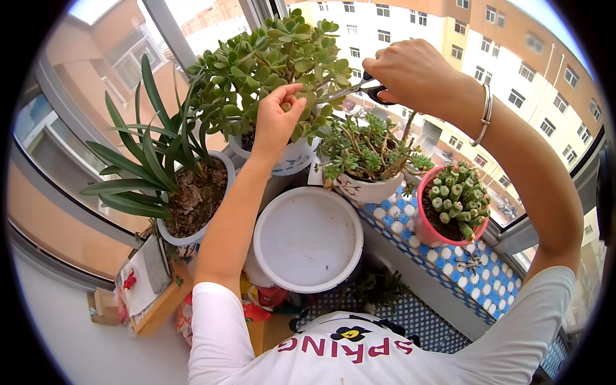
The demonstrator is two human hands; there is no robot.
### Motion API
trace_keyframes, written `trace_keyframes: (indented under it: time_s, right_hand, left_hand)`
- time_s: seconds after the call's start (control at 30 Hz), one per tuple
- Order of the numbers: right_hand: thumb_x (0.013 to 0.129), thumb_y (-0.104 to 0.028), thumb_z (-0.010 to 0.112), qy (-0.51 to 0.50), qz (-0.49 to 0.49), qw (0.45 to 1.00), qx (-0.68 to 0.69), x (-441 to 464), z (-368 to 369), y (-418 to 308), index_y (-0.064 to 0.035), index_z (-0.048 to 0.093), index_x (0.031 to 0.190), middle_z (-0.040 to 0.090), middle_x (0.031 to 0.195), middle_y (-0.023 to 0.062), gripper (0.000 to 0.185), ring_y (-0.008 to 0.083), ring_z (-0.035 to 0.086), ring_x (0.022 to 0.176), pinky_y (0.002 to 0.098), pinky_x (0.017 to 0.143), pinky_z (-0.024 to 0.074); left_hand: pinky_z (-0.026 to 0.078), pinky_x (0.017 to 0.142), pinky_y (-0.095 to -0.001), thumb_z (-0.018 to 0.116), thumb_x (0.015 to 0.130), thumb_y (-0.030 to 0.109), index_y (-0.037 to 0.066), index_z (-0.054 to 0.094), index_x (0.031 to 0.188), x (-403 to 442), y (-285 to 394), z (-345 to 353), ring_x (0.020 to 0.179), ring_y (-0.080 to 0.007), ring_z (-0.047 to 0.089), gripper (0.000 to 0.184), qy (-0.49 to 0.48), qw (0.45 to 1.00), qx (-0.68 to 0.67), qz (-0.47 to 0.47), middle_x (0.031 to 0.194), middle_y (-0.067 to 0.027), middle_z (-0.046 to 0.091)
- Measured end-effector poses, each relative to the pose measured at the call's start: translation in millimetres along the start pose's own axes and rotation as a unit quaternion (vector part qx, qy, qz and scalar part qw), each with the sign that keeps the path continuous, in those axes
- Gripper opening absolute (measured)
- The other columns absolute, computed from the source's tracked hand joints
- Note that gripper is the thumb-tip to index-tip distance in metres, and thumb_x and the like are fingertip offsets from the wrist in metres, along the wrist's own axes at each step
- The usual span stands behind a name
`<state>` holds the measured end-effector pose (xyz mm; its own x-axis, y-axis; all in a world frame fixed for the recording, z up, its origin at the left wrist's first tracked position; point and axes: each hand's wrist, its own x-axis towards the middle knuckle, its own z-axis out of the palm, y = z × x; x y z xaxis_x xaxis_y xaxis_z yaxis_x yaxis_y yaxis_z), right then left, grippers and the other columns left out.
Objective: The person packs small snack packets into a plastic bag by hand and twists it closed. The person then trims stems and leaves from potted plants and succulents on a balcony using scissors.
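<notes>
Holding scissors at jade plant

Daylight floods in around us through tall windows set in grey frames. Outside on the left I see a peach-coloured building; opposite, a cream-and-white apartment block rises in rows of dark panes, with pale blue sky above. A blue-and-white tiled ledge runs beneath the glass, over a small-patterned tiled floor. A plain white wall curves away low on the left.
</notes>
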<state>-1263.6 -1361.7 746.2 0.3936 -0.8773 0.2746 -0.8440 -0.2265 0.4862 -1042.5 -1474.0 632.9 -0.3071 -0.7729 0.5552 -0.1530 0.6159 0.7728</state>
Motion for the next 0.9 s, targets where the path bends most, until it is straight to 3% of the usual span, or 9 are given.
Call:
trace_keyframes:
  time_s: [0.03, 0.07, 0.17, 0.2, 0.3, 0.4, 0.7, 0.8, 0.9]
  right_hand:
    - [0.078, -0.023, 0.073, -0.013, -0.006, 1.0, -0.007, 4, 3, -1, -0.0046, 0.061, 0.091, 0.065, 0.08, 0.0096, 0.026, 0.0282, 0.065, 0.081, 0.0379, 0.07, 0.0523]
    - [0.069, -0.018, 0.071, 0.099, -0.043, 0.994, -0.021, 6, 18, 1, -0.0081, 0.068, 0.069, 0.067, 0.07, 0.007, 0.01, 0.0258, 0.067, 0.069, 0.037, 0.059, 0.0523]
    - [0.071, -0.018, 0.07, 0.044, -0.04, 0.998, -0.019, 19, 15, -9, -0.0086, 0.069, 0.071, 0.068, 0.072, 0.0066, 0.01, 0.0239, 0.068, 0.071, 0.036, 0.061, 0.0529]
    - [0.072, -0.02, 0.07, 0.054, -0.043, 0.998, -0.012, 24, 19, -12, -0.0088, 0.069, 0.072, 0.068, 0.073, 0.0062, 0.011, 0.023, 0.068, 0.072, 0.0355, 0.062, 0.0534]
    - [0.073, -0.021, 0.069, 0.02, -0.025, 0.999, -0.01, 37, 22, -16, -0.0088, 0.07, 0.074, 0.069, 0.075, 0.0063, 0.012, 0.0229, 0.069, 0.073, 0.0351, 0.062, 0.0538]
    - [0.079, -0.034, 0.071, 0.001, -0.035, 0.999, 0.001, 46, 26, -17, -0.0057, 0.066, 0.078, 0.068, 0.079, 0.0094, 0.029, 0.0265, 0.068, 0.078, 0.0372, 0.067, 0.054]
    - [0.08, -0.035, 0.069, 0.019, -0.042, 0.999, 0.026, 59, 34, -17, -0.0063, 0.066, 0.081, 0.067, 0.077, 0.0092, 0.028, 0.0273, 0.067, 0.077, 0.038, 0.067, 0.0536]
    - [0.078, -0.034, 0.071, 0.014, -0.031, 0.999, 0.036, 64, 32, -20, -0.0072, 0.068, 0.083, 0.068, 0.08, 0.0092, 0.028, 0.027, 0.067, 0.079, 0.038, 0.069, 0.0536]
    - [0.079, -0.035, 0.069, 0.013, -0.037, 0.998, 0.046, 70, 36, -19, -0.0069, 0.065, 0.083, 0.066, 0.081, 0.0095, 0.028, 0.0281, 0.066, 0.08, 0.0395, 0.071, 0.0525]
  left_hand:
    - [0.043, 0.059, -0.0264, 0.064, 0.085, 0.01, 0.001, 0.063, 0.113, 3, 3, -4, 0.063, -0.0121, 0.05, 0.029, 0.023, 0.995, 0.088, 0.032, 0.081, -0.0021, 0.059]
    - [0.046, 0.062, -0.0293, 0.064, 0.084, 0.01, 0.002, 0.064, 0.113, 5, 4, -6, 0.065, -0.0147, 0.053, 0.03, 0.045, 0.982, 0.175, 0.062, 0.083, -0.0037, 0.061]
    - [0.049, 0.07, -0.0369, 0.065, 0.082, 0.01, 0.005, 0.064, 0.111, 11, -10, -11, 0.074, -0.0252, 0.06, 0.03, 0.111, 0.942, 0.267, 0.171, 0.088, -0.0087, 0.063]
    - [0.049, 0.072, -0.0408, 0.064, 0.082, 0.011, 0.006, 0.065, 0.104, 11, -13, -9, 0.082, -0.0316, 0.063, 0.022, 0.113, 0.943, 0.266, 0.162, 0.091, -0.0115, 0.064]
    - [0.05, 0.07, -0.0412, 0.064, 0.083, 0.014, 0.006, 0.064, 0.094, 7, -15, -9, 0.081, -0.0322, 0.063, 0.014, 0.114, 0.927, 0.329, 0.139, 0.091, -0.012, 0.063]
    - [0.048, 0.073, -0.041, 0.065, 0.085, 0.019, 0.007, 0.063, 0.091, 3, -14, -6, 0.086, -0.0333, 0.06, 0.013, 0.105, 0.931, 0.329, 0.12, 0.093, -0.0115, 0.065]
    - [0.052, 0.063, -0.04, 0.065, 0.085, 0.026, 0.003, 0.067, 0.088, -3, -13, -10, 0.072, -0.0299, 0.066, 0.023, 0.058, 0.91, 0.399, 0.099, 0.082, -0.0123, 0.068]
    - [0.052, 0.065, -0.0382, 0.065, 0.086, 0.026, 0.0, 0.067, 0.091, -2, -13, -9, 0.076, -0.0313, 0.066, 0.027, 0.055, 0.949, 0.305, 0.056, 0.083, -0.0152, 0.069]
    - [0.048, 0.067, -0.0349, 0.065, 0.087, 0.021, -0.001, 0.066, 0.09, 1, -24, -4, 0.068, -0.0225, 0.063, 0.022, 0.089, 0.967, 0.229, 0.064, 0.074, -0.0081, 0.067]
